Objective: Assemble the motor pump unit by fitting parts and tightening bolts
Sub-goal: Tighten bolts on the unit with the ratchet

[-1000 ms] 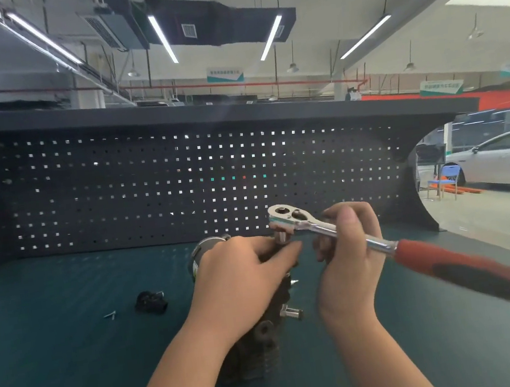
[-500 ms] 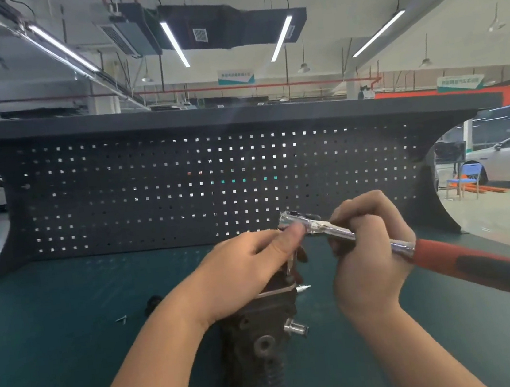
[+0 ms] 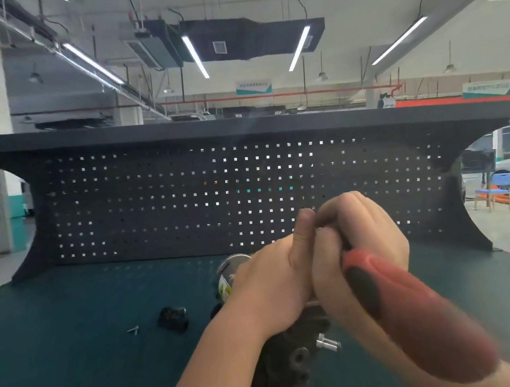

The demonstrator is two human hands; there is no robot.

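Observation:
A dark cast pump body (image 3: 287, 366) lies on the green bench mat, with a silver motor end (image 3: 229, 270) behind it and a steel bolt (image 3: 326, 343) sticking out of its right side. My right hand (image 3: 359, 244) is closed around the ratchet wrench (image 3: 416, 318) near its head; the red and black handle points toward me, blurred. The wrench head is hidden between my hands. My left hand (image 3: 274, 284) rests over the top of the pump, thumb pressed up against the right hand's fingers.
A small black part (image 3: 172, 318) and loose small screws (image 3: 133, 330) lie on the mat (image 3: 57, 346) left of the pump. A black pegboard back panel (image 3: 184, 202) closes the far side of the bench. The floor drops off at the right.
The wrench handle has swung from pointing right to pointing toward me. My two hands have come together over the pump, covering the wrench head.

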